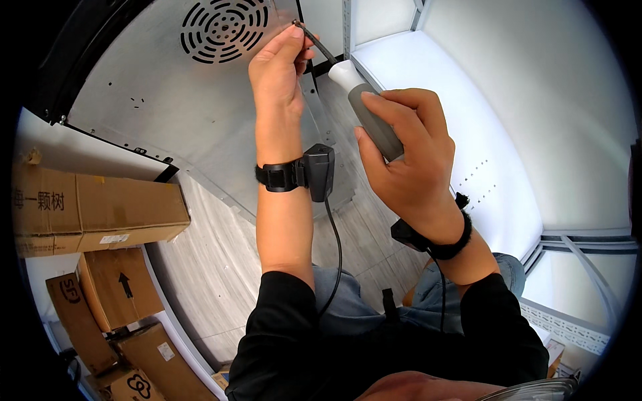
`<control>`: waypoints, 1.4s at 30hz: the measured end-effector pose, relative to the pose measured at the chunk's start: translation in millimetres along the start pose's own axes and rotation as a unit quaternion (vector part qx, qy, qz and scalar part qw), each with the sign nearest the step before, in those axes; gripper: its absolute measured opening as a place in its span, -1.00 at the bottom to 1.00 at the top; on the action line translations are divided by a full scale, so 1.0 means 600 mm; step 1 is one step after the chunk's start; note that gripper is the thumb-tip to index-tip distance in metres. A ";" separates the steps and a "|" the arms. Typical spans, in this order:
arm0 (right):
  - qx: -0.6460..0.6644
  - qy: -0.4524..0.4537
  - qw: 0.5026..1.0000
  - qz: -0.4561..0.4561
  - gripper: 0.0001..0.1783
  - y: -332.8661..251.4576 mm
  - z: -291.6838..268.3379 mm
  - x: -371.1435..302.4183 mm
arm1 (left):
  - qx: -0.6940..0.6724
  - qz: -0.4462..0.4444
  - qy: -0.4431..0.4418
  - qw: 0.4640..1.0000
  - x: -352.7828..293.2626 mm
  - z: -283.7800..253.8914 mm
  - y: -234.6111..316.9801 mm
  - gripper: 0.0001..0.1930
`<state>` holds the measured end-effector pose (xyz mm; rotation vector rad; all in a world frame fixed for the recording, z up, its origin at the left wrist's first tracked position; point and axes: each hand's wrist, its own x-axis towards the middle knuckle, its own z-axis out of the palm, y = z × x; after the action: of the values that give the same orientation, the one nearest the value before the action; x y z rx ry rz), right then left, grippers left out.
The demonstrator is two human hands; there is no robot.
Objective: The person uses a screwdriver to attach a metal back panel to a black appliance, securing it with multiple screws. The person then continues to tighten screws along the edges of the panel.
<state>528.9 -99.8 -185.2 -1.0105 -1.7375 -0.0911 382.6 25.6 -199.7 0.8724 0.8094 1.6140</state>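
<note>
The right hand (408,160) is wrapped tight around the grey handle of a screwdriver (371,117), whose thin shaft slants up and left. The left hand (277,63) pinches that shaft near its tip, against a grey metal panel (147,80) with a round vent (224,30). Cardboard boxes (93,207) lie at the left.

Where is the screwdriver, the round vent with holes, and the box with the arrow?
screwdriver (376,127): head view, on its grey handle in the right hand.
round vent (224,30): head view, middle of the slotted circle in the metal panel.
box with the arrow (120,287): head view, on its brown top face.
</note>
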 end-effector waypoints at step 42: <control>0.046 -0.054 0.997 0.006 -0.31 0.007 0.009 -0.034 | 0.049 -0.080 -0.097 0.991 -0.046 0.023 0.022 -0.75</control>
<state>529.2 -106.4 -206.0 -0.9745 -1.8161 0.0512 392.6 -3.1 -185.3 0.9916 0.8049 1.3362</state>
